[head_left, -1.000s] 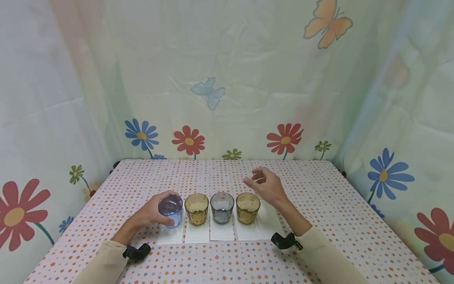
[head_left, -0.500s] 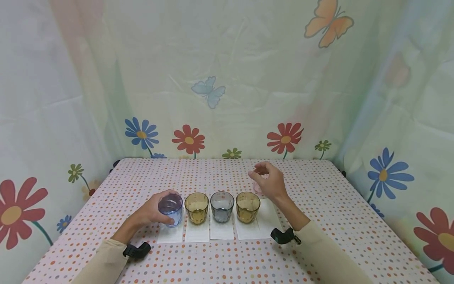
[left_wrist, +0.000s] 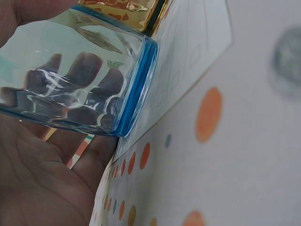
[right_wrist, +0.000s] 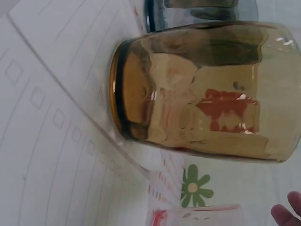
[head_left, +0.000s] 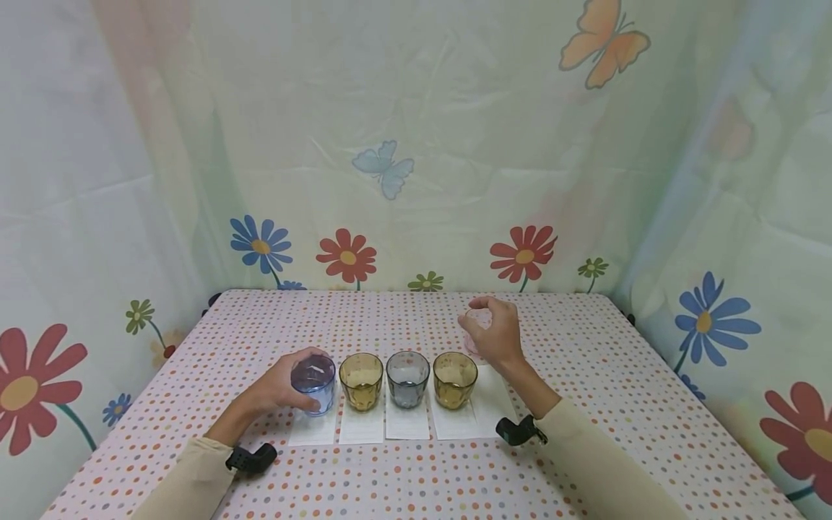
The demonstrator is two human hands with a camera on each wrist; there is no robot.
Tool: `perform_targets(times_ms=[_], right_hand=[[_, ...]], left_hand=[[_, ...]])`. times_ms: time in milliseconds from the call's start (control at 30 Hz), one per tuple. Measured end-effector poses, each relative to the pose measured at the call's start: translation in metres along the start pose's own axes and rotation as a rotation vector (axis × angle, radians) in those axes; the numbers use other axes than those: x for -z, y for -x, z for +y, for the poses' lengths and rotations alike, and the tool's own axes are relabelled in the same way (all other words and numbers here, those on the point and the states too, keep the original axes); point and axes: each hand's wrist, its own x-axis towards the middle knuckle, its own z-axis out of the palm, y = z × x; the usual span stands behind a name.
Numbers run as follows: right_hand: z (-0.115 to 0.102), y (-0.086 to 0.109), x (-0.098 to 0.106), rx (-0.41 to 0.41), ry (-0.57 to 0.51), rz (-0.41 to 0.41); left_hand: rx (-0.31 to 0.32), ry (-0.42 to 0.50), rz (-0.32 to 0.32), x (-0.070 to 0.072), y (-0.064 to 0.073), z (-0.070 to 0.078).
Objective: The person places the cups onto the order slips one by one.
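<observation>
My left hand [head_left: 281, 384] grips a blue-tinted glass [head_left: 320, 399], thumb on the near side and fingers round the far side. Through its wall the fingers show in the left wrist view, and the thick blue base sits close to the white paper. My right hand [head_left: 502, 334] is over a pink glass [head_left: 479, 318] behind the row, thumb and forefinger curved apart about its rim. From the right wrist, the fingertips [right_wrist: 287, 214] appear above the upright pink glass [right_wrist: 200, 215], with a gap between. Part of that glass is hidden by the hand.
Beside the blue glass stand an amber glass [head_left: 361, 383], a grey glass [head_left: 407, 380] and another amber glass [head_left: 455, 381], close together on white paper sheets [head_left: 409, 426]. A dotted cloth [head_left: 390, 477] covers the table. A floral curtain [head_left: 416, 108] surrounds it.
My right hand has moved slightly back and right, its fingers now curved about the pink glass, which has come into sight. The left hand has stayed on the blue glass.
</observation>
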Motion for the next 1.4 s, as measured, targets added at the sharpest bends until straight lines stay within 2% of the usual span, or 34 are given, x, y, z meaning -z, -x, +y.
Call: perform_targets(times_ms=[267,500,767,967,1400], right_hand=[[0.012,-0.005,-0.005,-0.002,0.049,-0.021],[0.021,-0.010,-0.009,-0.028,0.058,-0.073],[0.027,-0.017,-0.009,-0.038,0.114,-0.055],[0.034,-0.020,-0.011,-0.083,0.108,-0.087],[0.044,-0.023,-0.013,-0.215,0.106,-0.150]], left_hand=[[-0.034,0.001,-0.008,0.000,-0.001,0.000],[-0.040,-0.012,-0.004,-0.001,-0.001,-0.001],[-0.041,-0.019,-0.003,-0.001,-0.002,-0.001],[-0.028,0.003,-0.007,-0.001,0.001,0.001],[-0.046,0.013,-0.018,0.000,0.000,-0.001]])
